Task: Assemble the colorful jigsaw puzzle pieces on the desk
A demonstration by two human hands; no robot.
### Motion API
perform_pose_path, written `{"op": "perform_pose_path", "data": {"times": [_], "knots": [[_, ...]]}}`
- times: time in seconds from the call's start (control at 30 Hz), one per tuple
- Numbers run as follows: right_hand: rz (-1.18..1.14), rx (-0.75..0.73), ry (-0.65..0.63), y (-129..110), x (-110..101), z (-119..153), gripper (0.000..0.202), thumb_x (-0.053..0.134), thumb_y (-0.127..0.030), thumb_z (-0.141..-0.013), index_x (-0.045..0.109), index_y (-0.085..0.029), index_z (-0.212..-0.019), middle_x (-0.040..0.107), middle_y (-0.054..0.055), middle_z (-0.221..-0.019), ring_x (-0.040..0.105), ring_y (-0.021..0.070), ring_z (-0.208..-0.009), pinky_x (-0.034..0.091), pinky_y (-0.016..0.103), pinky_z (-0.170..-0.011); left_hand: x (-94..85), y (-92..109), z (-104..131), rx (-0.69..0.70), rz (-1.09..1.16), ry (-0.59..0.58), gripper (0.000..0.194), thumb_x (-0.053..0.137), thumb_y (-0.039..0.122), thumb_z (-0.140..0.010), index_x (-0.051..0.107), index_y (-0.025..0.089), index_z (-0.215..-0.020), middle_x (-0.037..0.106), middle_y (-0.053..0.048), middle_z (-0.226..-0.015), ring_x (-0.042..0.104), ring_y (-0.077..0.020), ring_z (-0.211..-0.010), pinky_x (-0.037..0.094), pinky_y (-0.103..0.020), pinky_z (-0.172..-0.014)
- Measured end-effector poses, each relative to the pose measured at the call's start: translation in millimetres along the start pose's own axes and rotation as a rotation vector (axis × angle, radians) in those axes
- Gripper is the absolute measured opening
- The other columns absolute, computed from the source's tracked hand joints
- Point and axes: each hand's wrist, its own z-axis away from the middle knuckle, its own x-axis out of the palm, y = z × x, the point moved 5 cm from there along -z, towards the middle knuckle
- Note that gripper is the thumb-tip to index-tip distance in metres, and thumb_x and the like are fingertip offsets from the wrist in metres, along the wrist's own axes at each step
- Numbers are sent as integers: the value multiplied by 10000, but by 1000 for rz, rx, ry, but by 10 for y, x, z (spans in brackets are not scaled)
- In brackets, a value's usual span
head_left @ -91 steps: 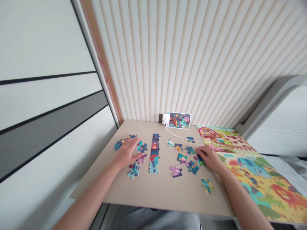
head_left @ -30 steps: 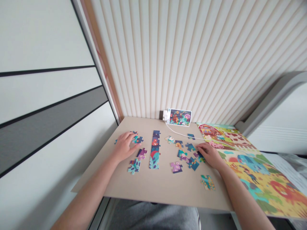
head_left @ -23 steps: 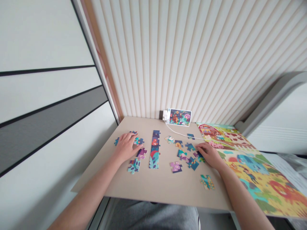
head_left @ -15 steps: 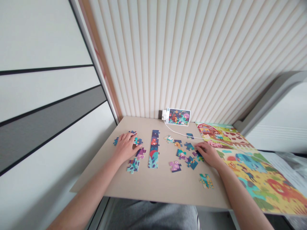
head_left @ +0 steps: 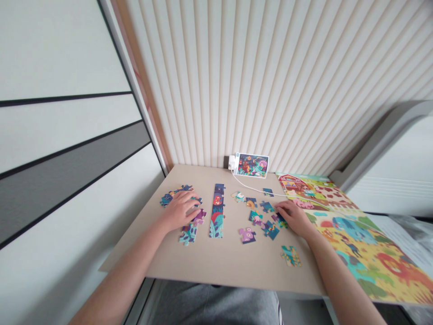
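My left hand (head_left: pixel 181 210) rests on a cluster of loose jigsaw pieces (head_left: pixel 167 199) at the left of the table, its fingers spread and partly covering them. Below its thumb lie a purple piece (head_left: pixel 199 216) and a teal leafy piece (head_left: pixel 188 234). A joined vertical strip of puzzle (head_left: pixel 217 210) stands to the right of this hand. My right hand (head_left: pixel 295 217) lies loosely over the edge of the right-hand group, fingers extended above a dark green and purple piece (head_left: pixel 280 221). Nothing is seen lifted in either hand.
Several more pieces, among them a pink-purple one (head_left: pixel 247 235) and a teal one (head_left: pixel 291 256), lie on the table (head_left: pixel 230 266). A picture card (head_left: pixel 252 165) leans at the back by a white charger (head_left: pixel 232 162) and cable (head_left: pixel 252 188). Finished-looking farm (head_left: pixel 314 192) and animal (head_left: pixel 372 253) pictures lie right.
My left hand has shifted slightly right and toward me over its pieces, uncovering more of the upper ones. The right hand has stayed put.
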Motion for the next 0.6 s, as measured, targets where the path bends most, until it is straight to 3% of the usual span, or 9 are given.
{"op": "perform_pose_path", "data": {"times": [0.1, 0.23, 0.4, 0.6], "knots": [[-2, 4, -2, -5, 0, 1, 263, 537, -395, -959, 744, -242, -1012, 723, 89, -1059, 662, 262, -975, 529, 426, -897, -32, 32, 25, 92, 76, -96, 209, 639, 444, -908, 727, 281, -1004, 669, -43, -1175, 574, -263, -1163, 366, -461, -1100], [3, 5, -3, -13, 0, 6, 260, 535, -391, -961, 741, -238, -1007, 721, 88, -1063, 661, 259, -982, 525, 419, -905, -55, 34, 40, 109, 100, -156, 342, 707, 539, -839, 731, 293, -1075, 670, -42, -1175, 571, -276, -1176, 342, -467, -1120], [4, 8, -11, -14, 1, 2, 254, 542, -385, -957, 743, -240, -1013, 726, 86, -1064, 666, 259, -977, 525, 413, -907, -2, -2, 54, 89, 81, -178, 446, 723, 586, -805, 711, 283, -1133, 663, -49, -1187, 558, -289, -1197, 329, -468, -1123], [7, 3, -6, -11, -2, -3, 258, 540, -389, -957, 743, -235, -998, 731, 90, -1062, 670, 260, -981, 528, 412, -913, 19, 8, 51, 76, 125, -184, 377, 737, 573, -796, 688, 259, -997, 664, -48, -1168, 569, -274, -1180, 341, -444, -1104]]}}
